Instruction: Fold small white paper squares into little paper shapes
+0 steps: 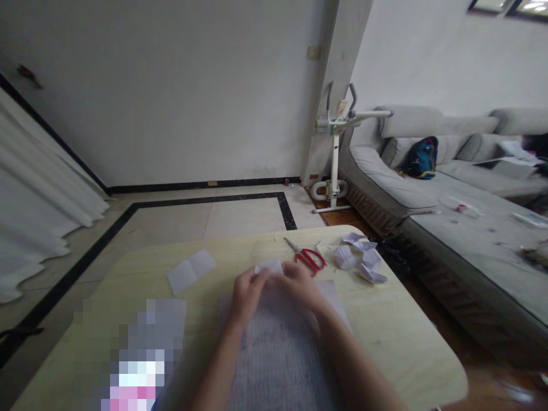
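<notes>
A small folded piece of white paper [269, 265] is held between both hands over the middle of the table. My left hand [247, 290] has its fingers closed on the paper's left side. On the other side, my right hand [302, 284] pinches the same paper. Beneath my wrists lies a large lined sheet [282, 348] with faint writing. Just beyond my right hand rest red-handled scissors [311, 260], blades pointing away to the left. A creased sheet of white paper [190, 271] lies flat to the left of my left hand.
Several folded paper pieces [363, 257] are heaped at the table's far right corner. The pale wooden table [398, 331] has rounded edges. A pixelated patch covers its left front part. Beyond stand a white exercise machine [335, 160] and a grey sofa [454, 194] with a blue bag [423, 158].
</notes>
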Demonstrator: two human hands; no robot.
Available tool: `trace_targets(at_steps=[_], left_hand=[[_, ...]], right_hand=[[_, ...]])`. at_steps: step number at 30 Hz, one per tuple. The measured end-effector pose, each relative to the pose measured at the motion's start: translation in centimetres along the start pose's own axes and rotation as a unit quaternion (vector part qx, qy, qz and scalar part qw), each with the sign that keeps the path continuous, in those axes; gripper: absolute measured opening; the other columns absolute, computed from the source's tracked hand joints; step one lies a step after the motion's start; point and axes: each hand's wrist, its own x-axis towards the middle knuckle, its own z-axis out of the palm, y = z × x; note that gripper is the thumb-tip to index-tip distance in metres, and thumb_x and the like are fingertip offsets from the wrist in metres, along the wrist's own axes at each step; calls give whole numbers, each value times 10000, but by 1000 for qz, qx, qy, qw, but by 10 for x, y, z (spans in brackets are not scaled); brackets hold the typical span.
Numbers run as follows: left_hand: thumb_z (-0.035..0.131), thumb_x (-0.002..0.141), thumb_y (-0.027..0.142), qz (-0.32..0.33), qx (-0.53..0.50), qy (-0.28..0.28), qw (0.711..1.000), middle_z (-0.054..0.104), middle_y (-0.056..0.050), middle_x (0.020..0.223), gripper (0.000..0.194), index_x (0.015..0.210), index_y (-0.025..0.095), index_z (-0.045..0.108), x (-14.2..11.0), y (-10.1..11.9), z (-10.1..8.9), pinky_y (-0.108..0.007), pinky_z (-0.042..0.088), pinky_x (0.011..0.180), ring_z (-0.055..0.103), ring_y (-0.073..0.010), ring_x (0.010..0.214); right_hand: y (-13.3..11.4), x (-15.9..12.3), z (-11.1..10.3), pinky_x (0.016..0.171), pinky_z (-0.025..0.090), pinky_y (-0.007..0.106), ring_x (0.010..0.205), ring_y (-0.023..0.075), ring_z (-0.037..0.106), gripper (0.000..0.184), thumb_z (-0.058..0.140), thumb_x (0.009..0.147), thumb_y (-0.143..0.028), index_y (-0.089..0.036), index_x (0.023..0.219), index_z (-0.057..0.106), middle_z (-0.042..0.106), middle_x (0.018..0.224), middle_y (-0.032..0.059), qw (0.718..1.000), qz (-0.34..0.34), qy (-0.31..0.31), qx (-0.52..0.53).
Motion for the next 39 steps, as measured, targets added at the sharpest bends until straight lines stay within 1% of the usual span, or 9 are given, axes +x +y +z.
trace_targets(at_steps=[5, 9, 13, 16, 21, 24, 29, 32, 39], left_hand=[[622, 748, 476, 4, 18, 3, 1000, 609, -3, 542, 362, 633, 133, 648, 0, -1, 0, -218, 414, 506, 556, -146, 530], [630, 736, 472, -1, 1, 3, 1000, 622, -10, 557, 351, 653, 132, 661, -1, 0, 0, -229, 435, 530, 570, -156, 545], [655, 693, 458, -19, -26, -17, 999, 619, -5, 557, 337, 662, 123, 670, -1, 4, -1, -227, 435, 517, 566, -154, 536], [647, 705, 452, -5, -13, -20, 1000, 603, 1, 542, 333, 645, 125, 668, 0, 5, -2, -216, 419, 508, 548, -141, 523], [646, 712, 430, 7, -2, -36, 999, 611, 5, 565, 313, 694, 120, 687, -1, 1, 1, -208, 407, 503, 549, -139, 536], [648, 708, 427, 4, -1, -49, 999, 616, 9, 575, 313, 726, 118, 697, -3, 0, 3, -208, 405, 502, 553, -140, 540], [636, 718, 399, 29, 9, -30, 999, 652, -3, 623, 290, 786, 125, 702, -5, 3, 5, -215, 437, 528, 582, -153, 572], [631, 731, 393, 39, 8, -36, 999, 664, -8, 631, 280, 795, 130, 701, -6, 5, 5, -214, 451, 534, 593, -154, 574], [633, 762, 417, 5, -4, -63, 998, 671, -20, 615, 321, 812, 108, 705, -5, 1, 5, -214, 458, 535, 614, -158, 576]], right_hand=[[1, 0, -1, 485, 341, 205, 568, 111, 479, 277, 580, 838, -381, -140, 704, 613, 565, 636, 0, 1000, -15, -11, -9], [3, 0, -1, 488, 358, 204, 571, 113, 490, 278, 590, 832, -380, -139, 695, 617, 576, 635, 0, 1000, -15, -9, -6], [0, 1, -1, 491, 366, 208, 571, 117, 501, 272, 605, 821, -395, -141, 728, 637, 587, 640, 2, 1000, -14, -5, 14], [-2, 1, -1, 501, 367, 212, 576, 120, 508, 282, 604, 820, -404, -140, 724, 634, 584, 640, 2, 1000, -8, -6, 29], [1, 2, -1, 562, 402, 223, 631, 133, 534, 252, 609, 811, -401, -157, 755, 636, 596, 682, 3, 998, -3, 41, 53], [4, 2, -2, 519, 380, 216, 592, 129, 510, 280, 609, 806, -420, -160, 704, 629, 570, 622, -4, 998, 1, 55, 40], [3, 3, -1, 501, 368, 218, 565, 124, 495, 312, 620, 794, -452, -163, 677, 612, 559, 601, -5, 997, -7, 62, 45], [3, 4, -1, 494, 356, 219, 545, 119, 482, 332, 640, 772, -465, -169, 632, 583, 536, 581, -15, 996, -10, 71, 46], [7, 4, -2, 522, 386, 224, 586, 133, 527, 300, 622, 795, -446, -162, 701, 637, 595, 637, 7, 996, 3, 66, 59]])
